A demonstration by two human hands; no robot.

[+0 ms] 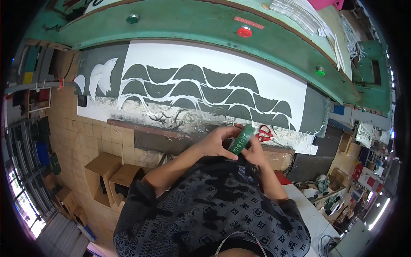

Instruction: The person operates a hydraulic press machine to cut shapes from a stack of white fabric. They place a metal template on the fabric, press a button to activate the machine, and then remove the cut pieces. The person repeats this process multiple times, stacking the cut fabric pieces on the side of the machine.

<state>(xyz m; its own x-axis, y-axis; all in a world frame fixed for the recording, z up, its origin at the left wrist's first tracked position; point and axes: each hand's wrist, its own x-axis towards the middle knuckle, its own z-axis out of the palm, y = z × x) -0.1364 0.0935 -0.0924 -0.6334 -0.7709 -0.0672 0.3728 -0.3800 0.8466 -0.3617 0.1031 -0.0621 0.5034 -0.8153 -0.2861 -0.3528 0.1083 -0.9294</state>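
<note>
Green block (242, 140): held at near edge of worktop (107, 104) | Left hand (215, 141) pinching it; right hand (255, 153) against it, grip partly hidden | Probably stiff, light, not fragile; grasp long sides.

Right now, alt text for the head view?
A person holds a green block in left grip and right grip, beside red-handled scissors. Beyond lies a white sheet with wavy cutouts, then a green machine beam with push buttons.
</note>
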